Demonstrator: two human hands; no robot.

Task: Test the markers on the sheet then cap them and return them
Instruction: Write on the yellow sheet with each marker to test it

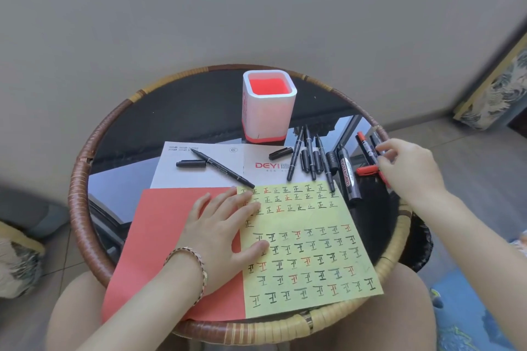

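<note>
Left hand (225, 225) is spread flat, pressing down the yellow sheet (313, 251) full of test marks at the front of the round bench (176, 111). Right hand (405, 168) is out by the right rim, pinching a thin dark marker (374, 141) beside the loose markers (310, 157) near the white holder (268, 105).

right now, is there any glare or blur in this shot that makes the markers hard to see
Head view: the glass tabletop throws bright reflections among the markers, muddling their outlines; the frame edges smear and bend from the wide lens; the yellow sheet in the middle is sharp.
</note>
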